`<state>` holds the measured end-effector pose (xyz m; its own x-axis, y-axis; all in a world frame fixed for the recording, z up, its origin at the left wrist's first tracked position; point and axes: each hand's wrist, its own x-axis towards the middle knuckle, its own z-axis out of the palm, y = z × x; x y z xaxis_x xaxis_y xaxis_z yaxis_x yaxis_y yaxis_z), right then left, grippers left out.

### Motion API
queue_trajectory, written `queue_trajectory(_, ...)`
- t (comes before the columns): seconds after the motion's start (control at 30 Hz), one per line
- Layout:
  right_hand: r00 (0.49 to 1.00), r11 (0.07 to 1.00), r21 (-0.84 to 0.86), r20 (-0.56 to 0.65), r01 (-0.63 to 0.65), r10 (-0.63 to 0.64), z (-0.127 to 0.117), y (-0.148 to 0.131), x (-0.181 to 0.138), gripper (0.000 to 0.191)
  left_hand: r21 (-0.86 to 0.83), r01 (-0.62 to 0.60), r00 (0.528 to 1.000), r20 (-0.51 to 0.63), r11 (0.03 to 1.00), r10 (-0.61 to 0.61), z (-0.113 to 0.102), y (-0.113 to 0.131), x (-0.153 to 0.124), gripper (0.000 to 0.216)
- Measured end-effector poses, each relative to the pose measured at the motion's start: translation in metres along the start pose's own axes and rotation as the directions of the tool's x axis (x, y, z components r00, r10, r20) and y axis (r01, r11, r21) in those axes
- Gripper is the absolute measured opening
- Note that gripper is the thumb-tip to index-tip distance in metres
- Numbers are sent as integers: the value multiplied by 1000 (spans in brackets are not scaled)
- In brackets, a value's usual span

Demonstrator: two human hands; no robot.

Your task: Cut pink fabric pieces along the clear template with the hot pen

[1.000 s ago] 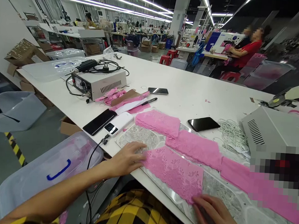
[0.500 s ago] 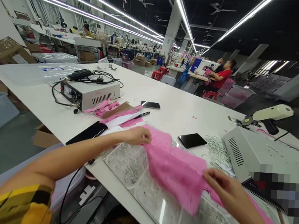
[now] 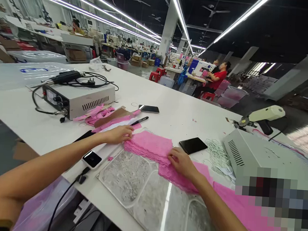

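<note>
A stack of pink lace pieces (image 3: pixel 149 145) lies on the white table (image 3: pixel 171 92), at the far edge of a clear plastic sheet (image 3: pixel 148 196) with a lace pattern under it. My left hand (image 3: pixel 118 134) rests on the stack's left end with its fingers curled onto the lace. My right hand (image 3: pixel 182 162) presses on the stack's right end, fingers bent against the fabric. A long pink lace strip (image 3: pixel 244 210) runs from under my right hand toward the right.
Grey machine boxes stand at the left (image 3: pixel 76 97) and right (image 3: pixel 267 155). Two dark phones (image 3: pixel 192 145) (image 3: pixel 149 109), a pen (image 3: pixel 140 120), a power bank (image 3: pixel 91 159), white elastic loops (image 3: pixel 217 157) and pink scraps (image 3: pixel 96 113) lie around. A person in red (image 3: pixel 216 79) sews beyond.
The lace piece that both hands lifted from the plastic sheet now lies on the far stack. Both hands moved away from me, and the view tilted up.
</note>
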<state>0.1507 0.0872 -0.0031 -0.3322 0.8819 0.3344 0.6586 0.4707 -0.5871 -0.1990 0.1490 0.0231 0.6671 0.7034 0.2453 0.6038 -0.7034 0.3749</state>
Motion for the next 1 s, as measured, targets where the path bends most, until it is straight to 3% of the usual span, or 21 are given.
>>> queue_trajectory(0.07, 996, 996, 27, -10, -88, 89, -3, 5, -18, 19, 14, -27, 1000, -14, 1000, 27, 6, 10, -3, 22)
queue_trajectory(0.17, 966, 967, 60, -50, -249, 252, -27, 12, -48, 30, 7, -110, 994, -13, 994, 110, 21, 44, 4, 20)
queue_trajectory(0.3, 926, 923, 82, -5, -375, 377, -47, 18, -85, 30, -39, -299, 946, 118, 953, 302, 61, 98, 29, 8)
queue_trajectory(0.4, 912, 908, 91, 20, -410, 410, -44, 23, -102, 34, -46, -367, 913, 177, 929, 369, 87, 119, 51, 2)
queue_trajectory(0.5, 907, 901, 103, 27, -421, 420, -39, 24, -109, 36, -59, -373, 904, 200, 926, 377, 96, 122, 64, 11)
queue_trajectory(0.77, 922, 913, 129, 46, -387, 384, -42, 24, -109, 34, -139, -272, 933, 206, 952, 296, 89, 122, 63, 21)
queue_trajectory(1.0, 958, 958, 17, -28, -286, 287, -38, 11, -109, 35, -232, -204, 958, 154, 951, 244, 88, 128, 71, 20)
